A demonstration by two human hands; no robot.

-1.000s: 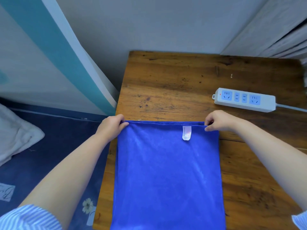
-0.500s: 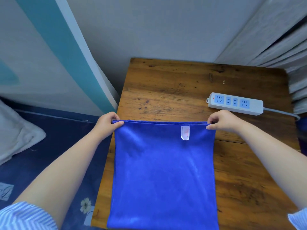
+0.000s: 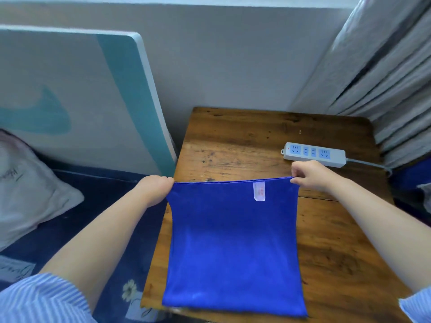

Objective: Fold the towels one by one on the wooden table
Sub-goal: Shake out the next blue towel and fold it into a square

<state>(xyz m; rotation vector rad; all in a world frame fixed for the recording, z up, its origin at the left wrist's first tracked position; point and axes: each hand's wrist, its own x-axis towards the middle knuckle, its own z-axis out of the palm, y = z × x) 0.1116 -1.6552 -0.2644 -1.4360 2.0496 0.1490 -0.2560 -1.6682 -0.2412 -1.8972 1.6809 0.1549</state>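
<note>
A blue towel point(image 3: 233, 248) with a small white label near its far edge lies on the wooden table point(image 3: 245, 141), its near edge at the table's front. My left hand point(image 3: 154, 190) pinches the towel's far left corner. My right hand point(image 3: 310, 174) pinches the far right corner. Both corners are raised off the table, so the far edge is stretched taut between my hands and the cloth sags behind it.
A white power strip point(image 3: 314, 154) with blue sockets lies at the table's right, its cable running off right. A white and teal board point(image 3: 81, 96) leans on the wall at left. A bed with a pillow point(image 3: 25, 192) lies left; grey curtains point(image 3: 384, 73) hang right.
Both hands have lifted the towel's far edge off the table. The towel has slid toward the table's front. The view has tilted up.
</note>
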